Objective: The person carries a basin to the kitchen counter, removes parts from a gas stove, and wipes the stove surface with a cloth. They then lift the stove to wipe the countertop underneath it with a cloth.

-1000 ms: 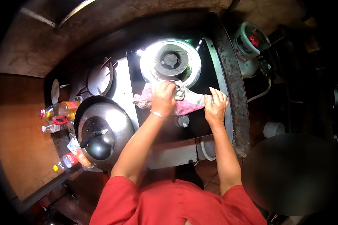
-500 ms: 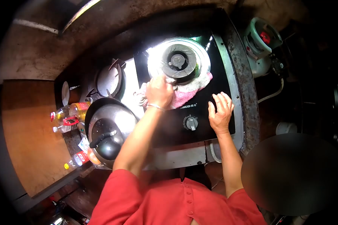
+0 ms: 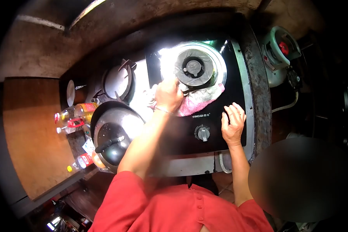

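In left hand [image 3: 169,94]: grips pink-and-white cloth [image 3: 200,100], apparently bunched, nearside of burner [image 3: 194,69]; on right hand [image 3: 233,125]: shows released fingers [image 3: 236,111], near-right of burner

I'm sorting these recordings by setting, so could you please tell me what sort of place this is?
It looks like a kitchen: there is a black gas cooktop, what appears to be a wok to its left, and a gas cylinder off to its right.

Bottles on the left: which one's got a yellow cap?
The red-labelled bottle nearest the red shirt; the red-capped bottle and white-capped bottle are farther from it.
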The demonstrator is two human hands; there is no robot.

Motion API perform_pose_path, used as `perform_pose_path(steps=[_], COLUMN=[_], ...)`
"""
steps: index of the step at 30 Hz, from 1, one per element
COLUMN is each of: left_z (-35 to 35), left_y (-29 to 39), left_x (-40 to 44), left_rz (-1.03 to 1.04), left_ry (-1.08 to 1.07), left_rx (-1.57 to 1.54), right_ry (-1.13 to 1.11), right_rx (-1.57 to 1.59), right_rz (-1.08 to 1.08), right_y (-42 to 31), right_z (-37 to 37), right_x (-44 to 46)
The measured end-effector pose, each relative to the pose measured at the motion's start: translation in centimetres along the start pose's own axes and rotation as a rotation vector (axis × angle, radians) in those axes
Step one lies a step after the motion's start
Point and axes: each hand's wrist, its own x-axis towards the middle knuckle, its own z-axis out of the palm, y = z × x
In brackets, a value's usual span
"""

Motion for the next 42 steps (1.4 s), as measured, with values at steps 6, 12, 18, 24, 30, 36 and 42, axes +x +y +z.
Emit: perform_pose_path(steps=[6, 12, 18, 24, 30, 36, 42], left_z=[-0.5, -0.9, 0.1, -1.3, 0.0, -1.0, -0.7], left_y=[-0.3, -1.4, -2.3, -3.2, -3.2, -3.3, -3.1], left_x=[1.7, 1.1, 5.8, 2.1, 6.1, 2.4, 5.1], left_rz=[-0.185, -0.029, -0.126, 0.068, -0.135, 0.087, -0.030], left_ry=[0.068, -0.058, -0.031, -0.119, -0.093, -0.084, -0.069], left_rx=[-0.001, 0.023, 0.039, -0.006, -0.074, -0.080, -0.087], right_ry=[-0.006, 0.004, -0.013, -0.010, 0.000, -0.017, -0.020], right_rx=[0.007, 0.017, -0.019, 0.006, -0.010, -0.012, -0.025], right_rz=[-0.013, -0.003, -0.025, -0.025, -0.005, -0.008, 0.024], right_y=[0.3, 0.2, 0.0, -0.8, -0.8, -0.9, -1.2], right_z=[-0.2, -0.1, -0.5, -0.5, -0.3, -0.5, -0.3], right_x=[-0.6, -0.9, -0.6, -0.3, -0.1, -0.1, -0.3])
